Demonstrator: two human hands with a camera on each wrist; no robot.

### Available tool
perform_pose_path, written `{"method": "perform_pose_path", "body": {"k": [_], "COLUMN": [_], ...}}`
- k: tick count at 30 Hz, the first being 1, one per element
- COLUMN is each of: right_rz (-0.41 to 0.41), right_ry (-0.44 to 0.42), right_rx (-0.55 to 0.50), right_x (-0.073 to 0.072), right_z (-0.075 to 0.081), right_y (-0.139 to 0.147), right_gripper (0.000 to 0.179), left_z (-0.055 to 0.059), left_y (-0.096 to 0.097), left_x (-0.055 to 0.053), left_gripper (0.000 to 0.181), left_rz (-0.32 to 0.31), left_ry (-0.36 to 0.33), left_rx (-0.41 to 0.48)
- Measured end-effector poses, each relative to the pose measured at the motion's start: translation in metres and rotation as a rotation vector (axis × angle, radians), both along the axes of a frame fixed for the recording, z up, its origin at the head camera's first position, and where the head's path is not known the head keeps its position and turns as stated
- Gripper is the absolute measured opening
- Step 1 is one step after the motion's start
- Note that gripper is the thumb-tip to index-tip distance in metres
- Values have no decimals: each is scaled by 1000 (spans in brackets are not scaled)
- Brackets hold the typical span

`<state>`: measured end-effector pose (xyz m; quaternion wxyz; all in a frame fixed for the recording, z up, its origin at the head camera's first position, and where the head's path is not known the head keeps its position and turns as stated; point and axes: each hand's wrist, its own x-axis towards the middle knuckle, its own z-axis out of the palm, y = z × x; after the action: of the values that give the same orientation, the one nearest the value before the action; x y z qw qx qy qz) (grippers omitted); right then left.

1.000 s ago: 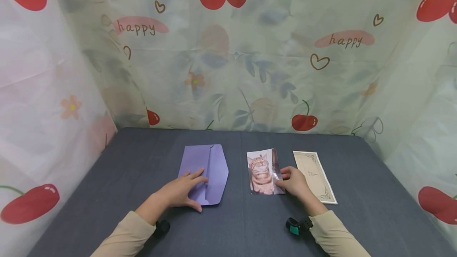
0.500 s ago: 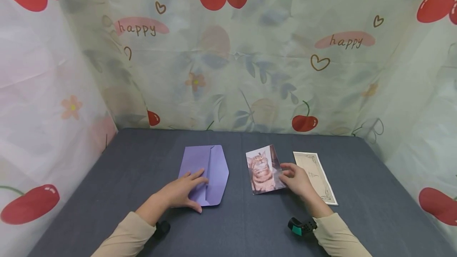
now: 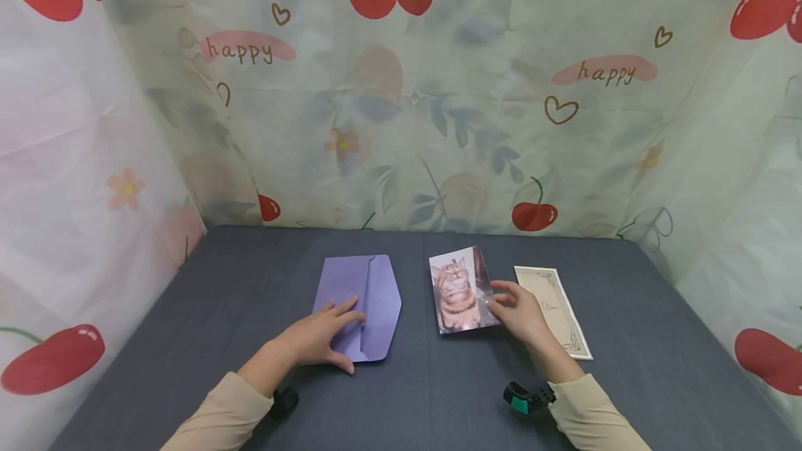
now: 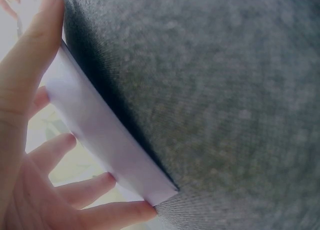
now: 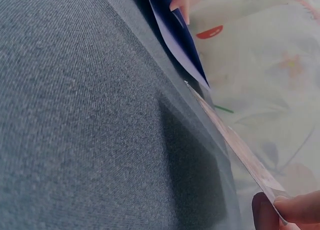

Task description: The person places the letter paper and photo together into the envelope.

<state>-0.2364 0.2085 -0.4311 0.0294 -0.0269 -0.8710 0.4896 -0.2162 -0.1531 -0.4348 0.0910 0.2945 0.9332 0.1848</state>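
A purple envelope (image 3: 383, 308) lies on the dark table, its pointed flap turned to the right. My left hand (image 3: 321, 334) rests on it with fingers spread and thumb at the near edge. In the left wrist view, those fingertips reach along the envelope's pale edge (image 4: 112, 135). My right hand (image 3: 521, 313) pinches the right edge of a glossy photo (image 3: 455, 294) of an orange cat. Seen from the right wrist, this photo (image 5: 240, 149) is tilted and raised over its shadow, gripped between thumb and fingers. Partly behind the right hand is a cream card (image 3: 546, 291).
The cream card has ornate dark corners and faint lettering. Dark grey cloth (image 3: 426, 395) covers the table. Patterned curtains (image 3: 413, 131) with cherries and "happy" prints enclose the back and both sides. Each wrist wears a dark strap, the right one with a green part (image 3: 519, 404).
The right hand has lifted the photo off the table and turned it slightly counterclockwise, shifting it up in the view. The left hand and envelope have stayed put.
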Motion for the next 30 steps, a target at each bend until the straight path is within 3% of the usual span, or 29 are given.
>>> {"method": "perform_pose_path", "body": {"k": [30], "right_rz": [28], "right_ry": [16], "right_rx": [-48], "right_x": [1], "right_z": [3], "right_y": [-25], "right_gripper": [38], "left_z": [0], "left_y": [0], "left_x": [1], "left_gripper": [76], "left_rz": [0], "left_ry": [8], "left_rx": [4]}}
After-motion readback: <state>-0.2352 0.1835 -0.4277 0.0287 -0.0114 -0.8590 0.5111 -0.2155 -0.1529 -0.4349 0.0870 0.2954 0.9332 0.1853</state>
